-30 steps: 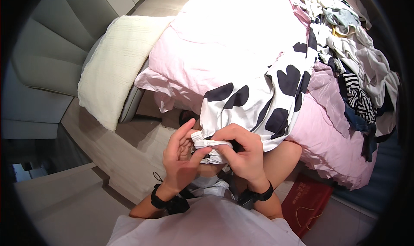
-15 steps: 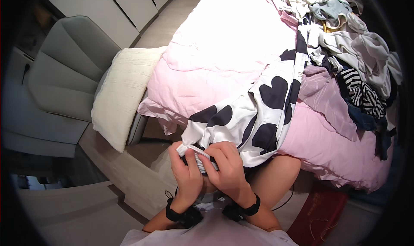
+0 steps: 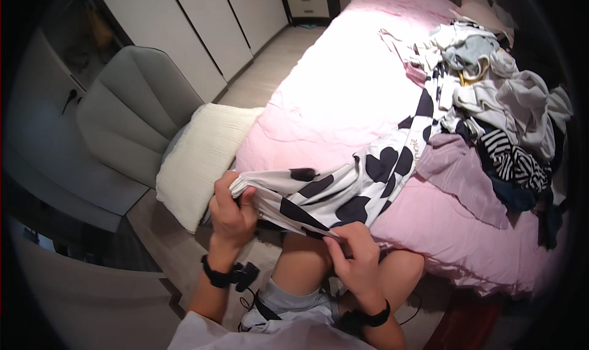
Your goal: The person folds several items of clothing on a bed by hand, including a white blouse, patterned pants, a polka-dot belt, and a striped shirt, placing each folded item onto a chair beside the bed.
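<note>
A pair of white pajama pants (image 3: 368,166) with black heart shapes stretches from my hands across the bed's near edge. My left hand (image 3: 233,215) is closed on their gathered elastic edge, at the left end. With thumb and fingers, my right hand (image 3: 359,258) pinches the lower border of the cloth, nearer the bed. Between the two hands the fabric hangs in slanting folds above my knees. The far part lies on the pink bedding (image 3: 319,123) and reaches the clothes pile (image 3: 521,110).
White, grey and striped clothes fill the bed's right side, with a dusty-pink garment (image 3: 460,172) at their near edge. To the left, a grey chair (image 3: 138,110) bears a cream cushion (image 3: 205,159). White wardrobe doors (image 3: 184,31) and a small nightstand (image 3: 313,6) stand farther back.
My hands have moved apart, the left one up and left, the right one down and right. The pants' bunched edge is now drawn out between them. The view has tilted up.
</note>
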A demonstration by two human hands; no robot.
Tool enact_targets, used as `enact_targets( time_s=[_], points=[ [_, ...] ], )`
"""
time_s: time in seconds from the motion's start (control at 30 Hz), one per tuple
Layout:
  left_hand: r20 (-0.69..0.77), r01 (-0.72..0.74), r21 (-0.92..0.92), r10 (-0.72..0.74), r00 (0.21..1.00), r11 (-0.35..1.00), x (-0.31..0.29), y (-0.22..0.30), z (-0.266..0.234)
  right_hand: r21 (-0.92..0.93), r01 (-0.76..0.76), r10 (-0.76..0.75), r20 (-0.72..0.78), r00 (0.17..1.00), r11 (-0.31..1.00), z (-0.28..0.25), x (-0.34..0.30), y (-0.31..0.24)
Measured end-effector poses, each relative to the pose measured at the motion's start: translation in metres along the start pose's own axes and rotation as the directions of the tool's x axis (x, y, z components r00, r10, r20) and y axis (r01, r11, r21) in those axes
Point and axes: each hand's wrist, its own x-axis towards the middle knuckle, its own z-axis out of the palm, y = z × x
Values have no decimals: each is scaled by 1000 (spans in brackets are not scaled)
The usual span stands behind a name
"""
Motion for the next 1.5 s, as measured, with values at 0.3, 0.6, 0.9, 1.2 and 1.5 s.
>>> enact_targets(
  time_s=[0.3,0.6,0.9,1.2,1.5],
  points=[
    [39,-538,263,549,835,801,78,-23,-150,182,370,-411,475,778,911,1,47,-61],
    [-111,-600,642,833,543,477,200,22,-324,546,408,-666,701,257,732,40,59,-168],
    [73,-798,518,913,401,309,250,58,-355,358,599,-686,208,697,717,68,92,-151],
    [310,-849,501,881,358,169,254,74,-367,539,553,-747,248,617,636,68,110,-133],
    [94,-414,861,705,703,297,254,51,-383,571,295,-592,449,670,766,74,128,-107]
  ],
)
